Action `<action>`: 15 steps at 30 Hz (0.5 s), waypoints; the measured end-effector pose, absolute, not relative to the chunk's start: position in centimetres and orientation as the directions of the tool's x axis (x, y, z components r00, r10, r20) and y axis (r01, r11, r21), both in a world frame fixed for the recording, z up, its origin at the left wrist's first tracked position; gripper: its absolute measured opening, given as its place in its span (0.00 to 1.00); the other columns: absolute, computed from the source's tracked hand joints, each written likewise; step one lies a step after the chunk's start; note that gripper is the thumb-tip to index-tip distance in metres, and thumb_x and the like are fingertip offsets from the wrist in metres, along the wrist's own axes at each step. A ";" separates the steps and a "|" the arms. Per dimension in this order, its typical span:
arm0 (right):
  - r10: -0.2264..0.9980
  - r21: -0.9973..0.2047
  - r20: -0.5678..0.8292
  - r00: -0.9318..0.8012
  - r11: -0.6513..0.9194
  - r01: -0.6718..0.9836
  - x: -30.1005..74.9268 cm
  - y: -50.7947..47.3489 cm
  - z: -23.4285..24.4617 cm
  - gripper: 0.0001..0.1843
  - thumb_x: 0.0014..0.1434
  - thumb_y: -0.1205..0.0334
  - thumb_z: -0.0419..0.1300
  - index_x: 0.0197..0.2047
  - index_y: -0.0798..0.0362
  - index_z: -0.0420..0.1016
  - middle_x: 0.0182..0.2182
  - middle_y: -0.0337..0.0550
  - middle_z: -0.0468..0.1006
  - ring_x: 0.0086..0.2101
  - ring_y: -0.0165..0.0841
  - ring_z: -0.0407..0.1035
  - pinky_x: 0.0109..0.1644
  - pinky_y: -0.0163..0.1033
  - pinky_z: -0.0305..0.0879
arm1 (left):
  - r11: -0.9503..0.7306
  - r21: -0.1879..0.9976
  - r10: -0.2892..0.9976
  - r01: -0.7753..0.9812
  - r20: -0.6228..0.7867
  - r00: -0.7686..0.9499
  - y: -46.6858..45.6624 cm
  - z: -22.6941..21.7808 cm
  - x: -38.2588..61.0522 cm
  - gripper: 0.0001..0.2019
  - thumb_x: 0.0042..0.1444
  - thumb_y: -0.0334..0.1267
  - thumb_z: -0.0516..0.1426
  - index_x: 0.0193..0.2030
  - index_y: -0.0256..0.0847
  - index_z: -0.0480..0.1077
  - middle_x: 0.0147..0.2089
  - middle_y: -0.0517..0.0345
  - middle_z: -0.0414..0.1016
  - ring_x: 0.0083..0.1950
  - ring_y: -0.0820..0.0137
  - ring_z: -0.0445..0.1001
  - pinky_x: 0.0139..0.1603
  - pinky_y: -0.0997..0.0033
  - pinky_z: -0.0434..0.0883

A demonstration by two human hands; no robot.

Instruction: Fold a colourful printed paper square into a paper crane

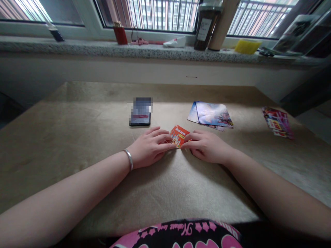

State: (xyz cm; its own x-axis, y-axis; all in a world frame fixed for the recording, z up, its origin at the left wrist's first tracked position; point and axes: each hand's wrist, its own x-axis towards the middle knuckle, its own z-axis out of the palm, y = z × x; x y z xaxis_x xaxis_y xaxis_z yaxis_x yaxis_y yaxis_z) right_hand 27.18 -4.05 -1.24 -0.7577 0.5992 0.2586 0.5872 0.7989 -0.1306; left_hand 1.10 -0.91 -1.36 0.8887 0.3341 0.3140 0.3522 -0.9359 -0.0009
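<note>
Left hand (pixel 150 146) and right hand (pixel 204 146) both pinch one red card (pixel 179 135). Beyond them: one phone (pixel 140 115), one stack of photo cards (pixel 212 115).

Daylight from the window (pixel 160 15) brightens the table's (pixel 77 144) far half; edges bend and blur.

Red-orange card (pixel 178 135), pale-blue pictures (pixel 213 115), dark phone (pixel 140 112), perhaps beige table (pixel 77 137).

left hand (pixel 148 148), right hand (pixel 207 146) on card (pixel 179 135)
</note>
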 end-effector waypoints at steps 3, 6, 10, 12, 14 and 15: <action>0.598 -0.119 0.249 -0.762 0.799 0.589 27.0 -4.1 -1.2 0.17 0.61 0.68 0.51 0.47 0.48 0.77 0.42 0.46 0.76 0.38 0.34 0.65 0.40 0.39 0.63 | -0.942 0.025 0.326 0.333 0.293 0.899 -1.0 -1.3 1.2 0.14 0.63 0.33 0.49 0.53 0.46 0.69 0.54 0.59 0.73 0.59 0.65 0.67 0.65 0.52 0.57; 0.594 -0.103 0.226 -0.772 0.802 0.588 26.9 -4.0 -1.1 0.18 0.61 0.68 0.50 0.48 0.47 0.76 0.41 0.46 0.75 0.37 0.34 0.64 0.39 0.39 0.61 | -0.948 0.058 0.317 0.313 0.272 0.909 -0.9 -1.4 1.4 0.14 0.63 0.33 0.48 0.53 0.44 0.68 0.55 0.58 0.73 0.58 0.66 0.68 0.65 0.53 0.57; 0.599 -0.086 0.195 -0.777 0.799 0.595 26.9 -3.9 -1.2 0.19 0.60 0.69 0.51 0.50 0.45 0.75 0.43 0.47 0.74 0.37 0.35 0.63 0.39 0.40 0.60 | -0.950 0.063 0.313 0.307 0.248 0.917 -0.8 -1.6 1.4 0.15 0.64 0.34 0.49 0.54 0.46 0.67 0.54 0.57 0.73 0.57 0.67 0.69 0.64 0.52 0.58; 0.602 -0.085 0.184 -0.777 0.797 0.597 26.9 -3.9 -1.2 0.20 0.60 0.69 0.51 0.51 0.45 0.74 0.43 0.47 0.74 0.38 0.35 0.62 0.40 0.40 0.59 | -0.951 0.057 0.307 0.302 0.246 0.919 -0.8 -1.6 1.4 0.14 0.64 0.34 0.49 0.54 0.47 0.68 0.54 0.58 0.73 0.56 0.67 0.69 0.64 0.51 0.59; 0.603 -0.081 0.169 -0.780 0.797 0.599 26.9 -3.9 -1.2 0.21 0.59 0.69 0.51 0.52 0.44 0.74 0.43 0.47 0.73 0.38 0.36 0.62 0.40 0.40 0.59 | -0.953 0.054 0.302 0.298 0.245 0.921 -0.7 -1.7 1.5 0.15 0.64 0.34 0.48 0.55 0.47 0.67 0.54 0.57 0.73 0.56 0.66 0.69 0.63 0.51 0.60; 0.604 -0.078 0.162 -0.780 0.796 0.600 26.9 -3.9 -1.1 0.21 0.59 0.69 0.51 0.53 0.44 0.73 0.43 0.48 0.73 0.38 0.36 0.62 0.40 0.40 0.59 | -0.954 0.054 0.299 0.295 0.243 0.923 -0.7 -1.7 1.5 0.15 0.64 0.34 0.48 0.55 0.47 0.67 0.54 0.57 0.73 0.56 0.66 0.69 0.63 0.51 0.60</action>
State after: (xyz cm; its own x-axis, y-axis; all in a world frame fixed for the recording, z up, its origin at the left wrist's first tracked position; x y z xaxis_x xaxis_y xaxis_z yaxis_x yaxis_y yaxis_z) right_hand 26.92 -3.95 -1.14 -0.7804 0.6039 0.1622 0.5999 0.7962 -0.0783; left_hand 1.48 -0.73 -1.72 0.9227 0.2991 0.2434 0.2950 -0.9540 0.0541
